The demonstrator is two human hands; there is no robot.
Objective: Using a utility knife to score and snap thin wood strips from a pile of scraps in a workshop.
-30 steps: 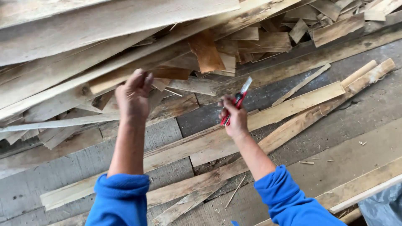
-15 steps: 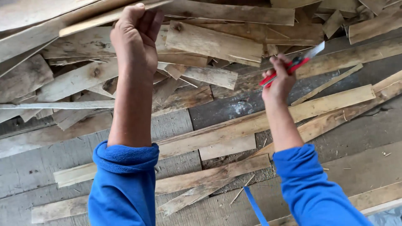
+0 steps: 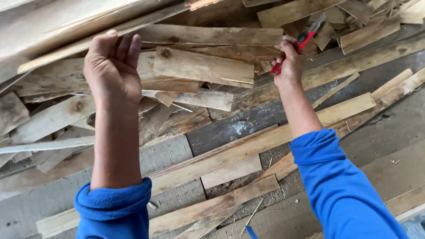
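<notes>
My left hand (image 3: 113, 66) is raised over a heap of wooden planks, its fingers curled in with nothing visible inside them. It hovers in front of a long thin plank (image 3: 66, 48) and just left of a short knotty board (image 3: 203, 67). My right hand (image 3: 290, 64) is lifted at the upper right and grips a red utility knife (image 3: 304, 39) whose silver blade points up and to the right. Both forearms are bare, with blue sleeves (image 3: 341, 186) pushed up.
Loose boards and offcuts (image 3: 372, 31) are piled across the top of the view. Long pale planks (image 3: 248, 148) lie diagonally over grey weathered floorboards (image 3: 398, 132). Splinters and chips are scattered at the bottom middle, beside a small blue object (image 3: 250, 232).
Both hands have risen higher and spread apart in front of the plank heap. The view has closed in on the pile. The knife stays in my right hand.
</notes>
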